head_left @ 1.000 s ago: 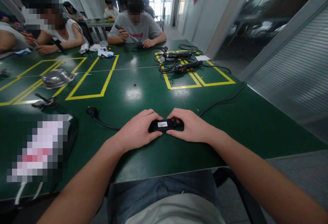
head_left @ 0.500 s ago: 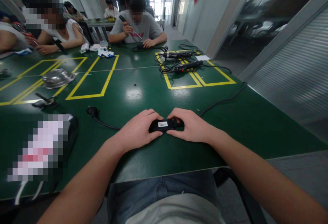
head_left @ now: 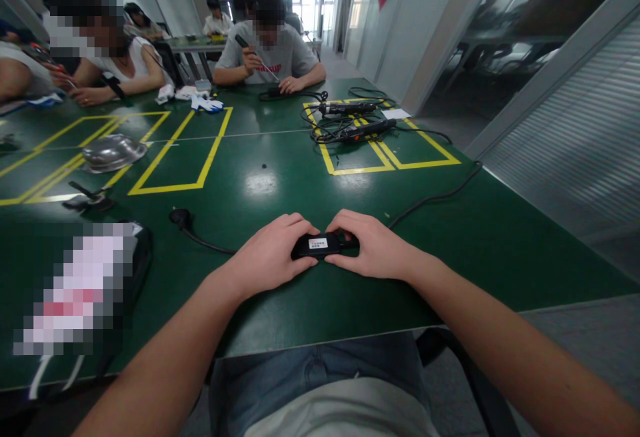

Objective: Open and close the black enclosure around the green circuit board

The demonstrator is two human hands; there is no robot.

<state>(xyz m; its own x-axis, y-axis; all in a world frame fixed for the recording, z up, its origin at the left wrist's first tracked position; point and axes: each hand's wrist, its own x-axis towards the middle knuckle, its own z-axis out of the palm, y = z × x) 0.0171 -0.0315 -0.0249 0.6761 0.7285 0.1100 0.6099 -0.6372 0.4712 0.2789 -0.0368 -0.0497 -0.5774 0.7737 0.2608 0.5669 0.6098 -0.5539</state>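
Note:
A small black device with a white label [head_left: 319, 244] lies on the green table [head_left: 310, 184] close to the near edge. My left hand [head_left: 267, 254] curls around its left end, fingers closed over the top. My right hand [head_left: 376, 247] grips the right end, thumb and fingers pinched on it. Both forearms rest on the table. The underside of the device is hidden.
A black cable with a plug [head_left: 183, 218] lies left of my hands. A blurred dark object [head_left: 80, 284] sits at the near left. A metal dish [head_left: 111, 151], yellow tape rectangles and black tools with cables [head_left: 355, 124] lie farther off. People sit across the table.
My hands and the device stay put. The person across the table raised a hand with a tool toward the face.

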